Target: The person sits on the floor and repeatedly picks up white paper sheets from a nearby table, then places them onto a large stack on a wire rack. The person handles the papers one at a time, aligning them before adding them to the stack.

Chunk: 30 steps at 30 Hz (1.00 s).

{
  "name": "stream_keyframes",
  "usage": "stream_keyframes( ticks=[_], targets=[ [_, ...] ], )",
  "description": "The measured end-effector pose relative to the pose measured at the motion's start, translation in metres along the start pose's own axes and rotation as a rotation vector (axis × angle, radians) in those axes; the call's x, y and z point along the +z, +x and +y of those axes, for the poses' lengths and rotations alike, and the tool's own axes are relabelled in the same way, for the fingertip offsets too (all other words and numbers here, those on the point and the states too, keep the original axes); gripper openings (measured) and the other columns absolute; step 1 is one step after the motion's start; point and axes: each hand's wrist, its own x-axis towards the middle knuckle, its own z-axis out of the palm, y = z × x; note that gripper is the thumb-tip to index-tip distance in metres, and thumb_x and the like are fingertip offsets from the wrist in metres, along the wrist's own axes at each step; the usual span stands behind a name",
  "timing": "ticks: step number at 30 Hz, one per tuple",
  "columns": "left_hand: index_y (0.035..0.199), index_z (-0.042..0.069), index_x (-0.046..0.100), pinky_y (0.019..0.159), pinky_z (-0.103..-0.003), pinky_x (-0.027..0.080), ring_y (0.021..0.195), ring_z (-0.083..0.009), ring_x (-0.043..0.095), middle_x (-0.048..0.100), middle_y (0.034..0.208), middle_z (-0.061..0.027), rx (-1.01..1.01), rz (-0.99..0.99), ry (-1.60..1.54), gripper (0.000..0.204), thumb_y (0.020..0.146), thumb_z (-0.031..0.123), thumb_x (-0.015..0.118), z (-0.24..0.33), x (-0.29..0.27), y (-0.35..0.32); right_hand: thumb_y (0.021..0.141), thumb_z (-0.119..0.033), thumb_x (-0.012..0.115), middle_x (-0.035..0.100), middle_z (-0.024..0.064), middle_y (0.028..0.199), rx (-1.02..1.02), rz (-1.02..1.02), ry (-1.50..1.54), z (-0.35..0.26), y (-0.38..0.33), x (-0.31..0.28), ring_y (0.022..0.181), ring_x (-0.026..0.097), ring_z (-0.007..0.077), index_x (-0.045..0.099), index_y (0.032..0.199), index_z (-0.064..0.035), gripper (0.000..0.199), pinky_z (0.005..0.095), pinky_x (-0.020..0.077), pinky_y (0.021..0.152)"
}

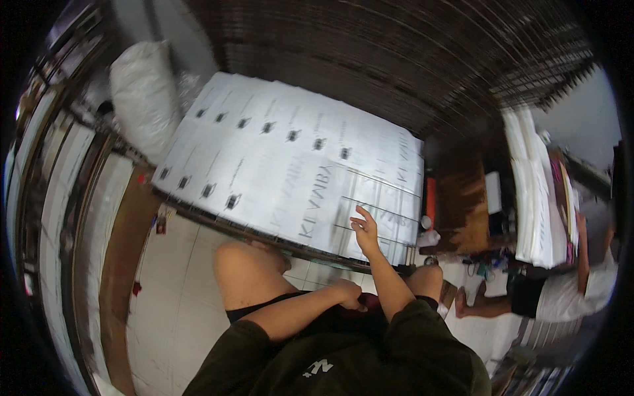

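Note:
My right hand [364, 231] is raised over the right front part of a wire rack [380, 206], fingers apart and holding nothing. Thin bars of the rack cross over printed white sheets [396, 173] lying beneath them. To the left, overlapping white sheets [264, 122] with dark prints cover the rack; one large-lettered sheet [316, 201] lies nearest the hand. My left hand [347, 295] rests low by my lap with its fingers curled. Beside it shows something dark red [372, 303], and I cannot make out whether the hand grips it.
Dark stacked racks [370, 46] rise behind the sheets. A stuffed white plastic sack [142, 92] stands at the far left, above long boards [119, 218]. At right, another person [568, 297] is beside a hanging stack of white sheets [528, 191]. The floor is tiled [172, 284].

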Motion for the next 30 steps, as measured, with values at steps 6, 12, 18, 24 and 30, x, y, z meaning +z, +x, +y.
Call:
stream_keyframes(
  ticks=[6, 12, 18, 24, 30],
  targets=[
    [0.077, 0.003, 0.067, 0.071, -0.043, 0.049, 0.079, -0.0351, 0.063, 0.065, 0.08, -0.0181, 0.089, -0.013, -0.041, 0.073, 0.077, 0.073, 0.046, -0.019, 0.009, 0.014, 0.081, 0.006, 0.055, 0.055, 0.0132, 0.124, -0.482, 0.348, 0.033, -0.147, -0.015, -0.131, 0.101, 0.057, 0.0153, 0.043, 0.131, -0.0001, 0.052, 0.0282, 0.0464, 0.085],
    [0.068, 0.002, 0.062, 0.066, -0.042, 0.047, 0.074, -0.0334, 0.063, 0.064, 0.074, -0.0175, 0.067, -0.104, 0.066, 0.075, 0.076, 0.075, 0.046, 0.01, -0.012, 0.01, 0.084, -0.012, 0.062, 0.048, 0.0144, 0.121, -0.844, 1.256, 0.256, -0.339, -0.059, -0.368, 0.109, 0.051, 0.0231, 0.025, 0.138, -0.0051, 0.066, 0.0431, 0.0406, 0.096],
    [0.063, 0.004, 0.061, 0.06, -0.041, 0.045, 0.068, -0.0306, 0.061, 0.062, 0.068, -0.0158, -0.029, -0.007, 0.006, 0.071, 0.075, 0.073, 0.048, -0.003, -0.003, 0.015, 0.082, -0.009, 0.065, 0.047, 0.015, 0.115, -0.554, 1.258, 0.878, -0.322, -0.094, -0.515, 0.104, 0.052, 0.0287, 0.038, 0.13, -0.002, 0.055, 0.0433, 0.045, 0.093],
    [0.065, 0.004, 0.06, 0.06, -0.039, 0.046, 0.067, -0.0291, 0.061, 0.061, 0.066, -0.014, -0.014, 0.034, -0.02, 0.068, 0.076, 0.071, 0.051, 0.0, -0.004, 0.019, 0.084, -0.005, 0.059, 0.053, 0.0169, 0.106, -0.441, 1.35, 0.74, -0.285, -0.08, -0.578, 0.085, 0.058, 0.0251, 0.051, 0.103, 0.0081, 0.025, 0.0333, 0.0564, 0.078],
    [0.091, 0.006, 0.06, 0.069, -0.04, 0.047, 0.078, -0.0294, 0.06, 0.062, 0.08, -0.0124, 0.11, 0.621, -0.138, 0.049, 0.076, 0.052, 0.066, 0.035, -0.051, -0.021, 0.083, 0.001, 0.058, 0.055, 0.0149, 0.1, -0.623, 0.916, 0.56, -0.373, -0.076, -0.427, 0.087, 0.058, 0.0229, 0.05, 0.104, 0.007, 0.023, 0.0329, 0.0558, 0.074]
  ],
)
